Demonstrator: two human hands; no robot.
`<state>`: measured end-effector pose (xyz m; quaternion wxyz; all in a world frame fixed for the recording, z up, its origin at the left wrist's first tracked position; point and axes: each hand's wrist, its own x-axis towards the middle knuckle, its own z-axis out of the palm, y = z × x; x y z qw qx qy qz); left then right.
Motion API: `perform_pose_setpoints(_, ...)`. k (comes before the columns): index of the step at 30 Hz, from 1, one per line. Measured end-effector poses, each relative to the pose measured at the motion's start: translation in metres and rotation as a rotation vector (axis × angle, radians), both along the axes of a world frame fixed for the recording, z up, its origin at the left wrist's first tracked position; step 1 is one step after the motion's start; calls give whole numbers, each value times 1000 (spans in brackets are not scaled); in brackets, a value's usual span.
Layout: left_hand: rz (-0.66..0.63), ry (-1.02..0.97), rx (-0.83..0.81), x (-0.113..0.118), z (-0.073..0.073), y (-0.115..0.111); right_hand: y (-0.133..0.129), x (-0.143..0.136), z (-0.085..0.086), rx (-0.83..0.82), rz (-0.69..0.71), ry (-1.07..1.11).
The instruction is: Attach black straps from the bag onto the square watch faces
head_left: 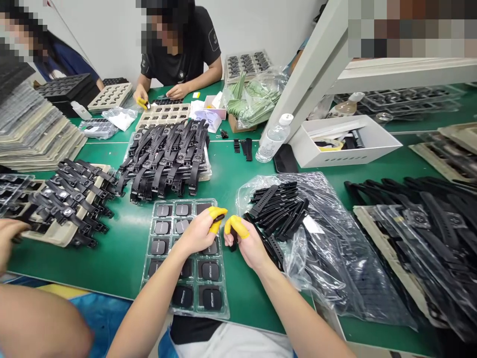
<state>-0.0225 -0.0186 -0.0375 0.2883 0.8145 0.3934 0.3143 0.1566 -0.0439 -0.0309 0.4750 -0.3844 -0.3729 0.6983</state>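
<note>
One dark part [219, 218] pinched in left hand [202, 229], over tray [226, 309]; one black piece [233, 240] gripped in right hand [252, 243], beside strap pile [280, 210]. Hands close, not touching, above desk [122, 263].

Forearms [157, 292] angled inward, left grip [200, 229] pinched; right grip [249, 242] curled, just beside

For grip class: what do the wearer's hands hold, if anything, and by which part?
Left hand: a small dark piece; right hand: a black piece. The gripped parts are hidden.
</note>
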Motion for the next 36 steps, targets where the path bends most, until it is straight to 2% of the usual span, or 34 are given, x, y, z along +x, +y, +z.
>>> perform_pose_setpoints(7,8,-27,-10,-1,-1,5,1,1,5,-67,55,44)
perform_pose_setpoints(15,-30,70,-7,-1,-3,5,3,-1,3,-119,143,53)
perform_pose_setpoints(21,-111,86,57,-1,-4,6,8,8,6,-186,264,-13)
perform_pose_setpoints(25,-129,84,105,0,-1,6,10,11,9,-231,217,-23)
perform_pose_setpoints(30,-103,78,80,0,2,6,10,8,9,-248,169,25)
perform_pose_setpoints(36,-75,160,85,0,0,5,12,8,4,-319,154,162)
